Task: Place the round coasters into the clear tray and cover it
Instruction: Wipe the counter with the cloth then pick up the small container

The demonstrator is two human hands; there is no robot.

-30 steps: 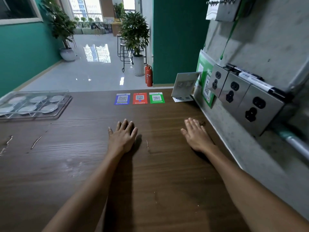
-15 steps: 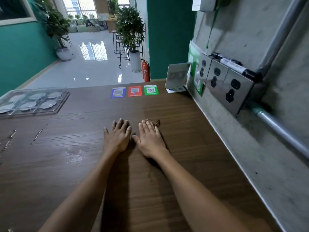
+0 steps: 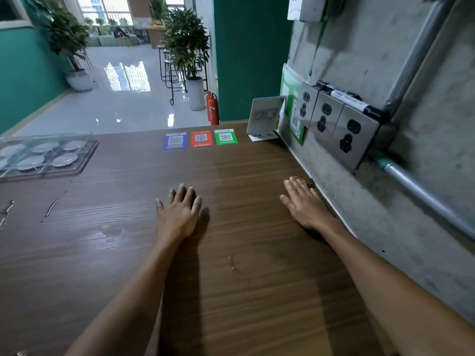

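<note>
From your head camera, your right hand has swung back out to the wall edge of the table; half a second ago it lay right beside your left hand, which has hardly moved. Both now rest flat on the wood, fingers straight and together, holding nothing. A small dark scrap sits at your right fingertips against the wall; what it is cannot be made out.

That sweep had nothing to do with the coasters, so it reads as idle movement, or wiping, after the job is finished.

The clear tray lies at the far left of the table, well apart from both hands. The round coasters lie flat in it in two rows, and a clear lid appears to sit over them, so placing and covering look done, though the tray runs off the left edge and you cannot see its whole length.

Its long axis runs left to right across the table, roughly parallel to the far edge, with the near right corner pointing toward the three coloured stickers.
</note>
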